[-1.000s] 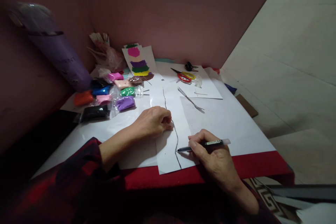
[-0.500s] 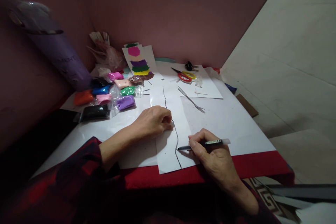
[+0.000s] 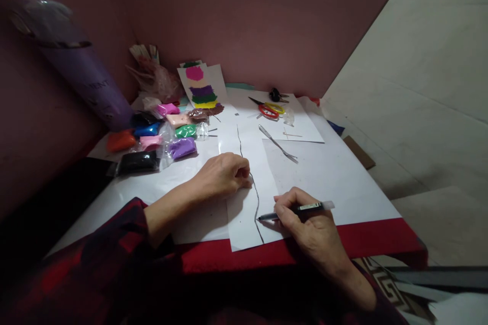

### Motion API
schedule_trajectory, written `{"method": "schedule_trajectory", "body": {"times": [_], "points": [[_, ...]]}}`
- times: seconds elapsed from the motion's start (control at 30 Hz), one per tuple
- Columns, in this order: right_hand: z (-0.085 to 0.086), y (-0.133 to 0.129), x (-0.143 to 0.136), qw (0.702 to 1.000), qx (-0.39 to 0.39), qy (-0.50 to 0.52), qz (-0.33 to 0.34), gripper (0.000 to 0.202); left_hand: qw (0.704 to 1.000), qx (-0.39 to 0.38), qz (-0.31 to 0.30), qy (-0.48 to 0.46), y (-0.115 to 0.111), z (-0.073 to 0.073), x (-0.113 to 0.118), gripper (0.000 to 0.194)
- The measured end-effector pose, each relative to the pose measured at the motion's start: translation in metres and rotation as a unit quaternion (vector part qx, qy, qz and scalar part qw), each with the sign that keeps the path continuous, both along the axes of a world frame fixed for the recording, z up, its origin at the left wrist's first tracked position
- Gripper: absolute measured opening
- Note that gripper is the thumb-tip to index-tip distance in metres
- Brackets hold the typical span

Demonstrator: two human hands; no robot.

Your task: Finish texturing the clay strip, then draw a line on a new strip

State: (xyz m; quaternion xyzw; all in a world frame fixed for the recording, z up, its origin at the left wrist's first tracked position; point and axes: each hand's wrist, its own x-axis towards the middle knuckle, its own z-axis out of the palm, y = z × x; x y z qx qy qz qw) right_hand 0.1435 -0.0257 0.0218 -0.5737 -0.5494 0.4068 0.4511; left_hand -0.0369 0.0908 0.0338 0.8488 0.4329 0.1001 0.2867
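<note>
So we hold the pen in our right hand — tip on the paper | wavy line runs nearly sheet-long | left hand curled, pinning paper.

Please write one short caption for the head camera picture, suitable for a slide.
Right hand holds a pen at a wavy black line on white paper, left hand pressing beside it.
</note>
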Motion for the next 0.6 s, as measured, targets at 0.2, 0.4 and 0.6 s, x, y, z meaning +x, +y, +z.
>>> {"method": "schedule_trajectory", "body": {"times": [0.2,0.4,0.6], "points": [[-0.0001,-0.0006,-0.0006,1.0,-0.003,0.008,0.002,0.024,1.0,-0.003,0.0,-0.002,-0.0011,0.003,0.001,0.013],[-0.0032,-0.0005,-0.0001,1.0,0.016,0.011,-0.014,0.027,1.0,0.0,0.0,-0.007,-0.0006,0.0008,0.0003,0.012],[-0.0025,-0.0007,0.0014,0.999,0.02,-0.031,-0.006,0.026,1.0,0.001,-0.002,-0.008,-0.0004,0.0001,0.0001,0.012]]}}
